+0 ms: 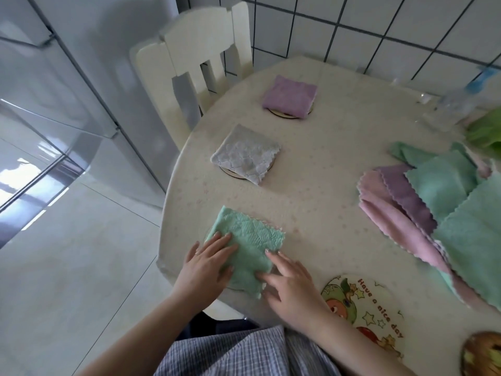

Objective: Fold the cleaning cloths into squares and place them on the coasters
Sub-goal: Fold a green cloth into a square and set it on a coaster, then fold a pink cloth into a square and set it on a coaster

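A round table with a pale speckled cover fills the right of the head view, a cream chair pushed up to it at about 11 o'clock and a tiled wall behind. At 12 o'clock a folded purple cloth sits on a coaster whose rim peeps out beneath; nearer, toward 10 o'clock, a folded grey cloth covers a second coaster the same way. At 3 o'clock lies a loose pile of unfolded cloths — mint, pink and purple overlapping. Near the table edge at 5 o'clock lies a printed coaster reading "Have a nice day", uncovered, with a brownish round object just beside it, too blurred to name.

The folded green cloth lies at the near left edge of the table, around 7 o'clock. The left hand rests flat on its left side, fingers straight and spread. The right hand touches the cloth's right and lower edge with loosely extended fingers — neither hand grips it.
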`<state>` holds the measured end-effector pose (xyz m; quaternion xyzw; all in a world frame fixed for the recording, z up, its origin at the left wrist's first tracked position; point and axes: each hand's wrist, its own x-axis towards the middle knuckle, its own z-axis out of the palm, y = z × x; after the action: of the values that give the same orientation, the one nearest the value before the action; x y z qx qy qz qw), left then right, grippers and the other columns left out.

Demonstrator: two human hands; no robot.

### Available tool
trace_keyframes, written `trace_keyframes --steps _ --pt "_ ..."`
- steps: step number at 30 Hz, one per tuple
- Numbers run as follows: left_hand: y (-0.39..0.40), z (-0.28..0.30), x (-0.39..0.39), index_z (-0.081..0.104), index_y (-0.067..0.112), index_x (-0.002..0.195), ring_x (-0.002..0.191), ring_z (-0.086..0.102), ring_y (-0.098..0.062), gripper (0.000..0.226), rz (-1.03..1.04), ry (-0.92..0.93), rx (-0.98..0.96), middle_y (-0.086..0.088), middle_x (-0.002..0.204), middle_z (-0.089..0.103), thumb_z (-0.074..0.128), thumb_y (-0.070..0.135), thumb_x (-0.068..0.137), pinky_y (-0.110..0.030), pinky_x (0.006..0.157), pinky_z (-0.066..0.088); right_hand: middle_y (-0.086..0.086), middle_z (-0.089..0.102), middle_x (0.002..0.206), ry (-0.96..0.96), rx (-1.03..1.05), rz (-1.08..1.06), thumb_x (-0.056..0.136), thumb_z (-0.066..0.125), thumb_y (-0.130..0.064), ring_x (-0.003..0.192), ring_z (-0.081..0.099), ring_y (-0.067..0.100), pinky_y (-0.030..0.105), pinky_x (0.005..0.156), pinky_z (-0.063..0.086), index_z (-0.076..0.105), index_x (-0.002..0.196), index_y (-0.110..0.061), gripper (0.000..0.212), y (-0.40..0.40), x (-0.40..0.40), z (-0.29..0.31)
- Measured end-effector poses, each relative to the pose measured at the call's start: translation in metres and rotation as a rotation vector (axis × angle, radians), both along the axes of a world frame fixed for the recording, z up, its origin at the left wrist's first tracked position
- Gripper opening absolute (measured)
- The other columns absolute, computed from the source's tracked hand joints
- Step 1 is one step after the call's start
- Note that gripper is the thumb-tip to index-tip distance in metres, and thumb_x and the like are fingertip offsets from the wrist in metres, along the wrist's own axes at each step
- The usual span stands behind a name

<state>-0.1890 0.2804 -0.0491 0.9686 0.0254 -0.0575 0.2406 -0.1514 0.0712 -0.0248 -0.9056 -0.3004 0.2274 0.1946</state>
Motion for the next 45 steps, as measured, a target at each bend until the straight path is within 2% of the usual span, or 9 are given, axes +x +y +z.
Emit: trace_keyframes --steps 6,11,16,21,30,34,38,42,45 --pt "-0.010 0.010 0.011 0.048 0.036 0.129 0.139 0.022 -0.008 0.049 0.076 0.072 -0.030 0.017 0.144 0.035 0.062 0.030 0.083 -0.052 0.114 0.004 -0.007 0.010 0.156 0.068 0.079 -0.025 0.091 0.049 -0.035 0.142 0.007 0.012 0.039 0.117 0.010 0.050 0.130 -0.033 0.039 -0.008 0.003 -0.001" --pt "-0.032 0.033 0.030 0.065 0.028 0.109 0.116 0.054 -0.014 0.028 0.018 -0.116 -0.136 0.012 0.115 0.062 0.058 0.032 0.082 -0.050 0.105 0.033 -0.018 0.021 0.149 0.189 0.294 -0.322 0.088 0.055 -0.039 0.137 0.019 0.002 0.026 0.114 0.020 0.050 0.129 -0.034 0.041 -0.041 0.011 0.012" --pt "-0.093 0.049 0.050 0.062 0.028 0.113 0.111 0.052 -0.012 0.032 -0.142 -0.033 -0.251 0.012 0.113 0.061 0.052 0.033 0.083 -0.030 0.098 0.039 -0.021 0.031 0.137 0.133 0.343 -0.592 0.089 0.054 -0.035 0.121 0.032 -0.009 -0.001 0.093 0.024 0.055 0.124 -0.029 0.036 -0.114 0.013 0.023" --pt "-0.172 0.050 0.063 0.058 0.029 0.121 0.117 0.049 -0.013 0.032 -0.354 0.053 -0.199 0.009 0.124 0.057 0.056 0.027 0.089 -0.035 0.100 0.039 -0.019 0.037 0.133 0.087 0.306 -0.707 0.090 0.053 -0.030 0.123 0.027 -0.009 0.015 0.102 0.021 0.055 0.123 -0.029 0.033 -0.196 0.001 0.029" --pt "-0.334 0.037 0.085 0.054 0.030 0.126 0.137 0.024 -0.012 0.035 -0.564 0.019 -0.037 0.011 0.140 0.043 0.052 0.032 0.091 -0.030 0.112 0.014 -0.018 0.035 0.140 0.074 0.218 -0.779 0.090 0.051 -0.038 0.117 0.033 -0.015 0.001 0.093 0.024 0.057 0.124 -0.024 0.037 -0.354 -0.017 0.028" --pt "-0.389 0.028 0.096 0.062 0.022 0.119 0.135 0.033 -0.027 0.035 -0.687 -0.056 0.095 -0.004 0.136 0.050 0.059 0.029 0.084 -0.047 0.112 0.024 -0.012 0.026 0.150 0.103 0.075 -0.699 0.087 0.042 -0.057 0.137 0.022 0.007 0.028 0.110 0.022 0.052 0.130 -0.024 0.055 -0.415 -0.014 0.015" --pt "-0.433 0.027 0.098 0.051 0.029 0.129 0.143 0.006 -0.021 0.039 -0.724 -0.005 0.197 0.002 0.151 0.026 0.051 0.033 0.090 -0.040 0.115 -0.002 -0.005 0.027 0.151 0.043 -0.027 -0.597 0.070 0.005 -0.085 0.139 0.021 0.013 0.035 0.114 0.023 0.057 0.125 -0.029 0.093 -0.446 -0.008 -0.002" --pt "-0.455 0.022 0.102 0.038 0.031 0.138 0.143 -0.008 -0.020 0.048 -0.751 0.070 0.295 0.002 0.156 0.009 0.047 0.036 0.092 -0.045 0.116 -0.005 -0.006 0.022 0.152 -0.028 -0.115 -0.510 0.075 0.006 -0.076 0.139 0.022 0.017 0.035 0.114 0.019 0.049 0.130 -0.027 0.086 -0.461 -0.002 -0.012" --pt "-0.456 0.015 0.109 0.044 0.023 0.135 0.143 0.003 -0.022 0.051 -0.745 0.021 0.294 -0.002 0.153 0.022 0.056 0.033 0.086 -0.048 0.113 0.000 -0.008 0.022 0.151 -0.057 -0.133 -0.466 0.077 0.008 -0.067 0.138 0.023 0.014 0.031 0.112 0.016 0.037 0.139 -0.022 0.082 -0.470 0.004 -0.010"
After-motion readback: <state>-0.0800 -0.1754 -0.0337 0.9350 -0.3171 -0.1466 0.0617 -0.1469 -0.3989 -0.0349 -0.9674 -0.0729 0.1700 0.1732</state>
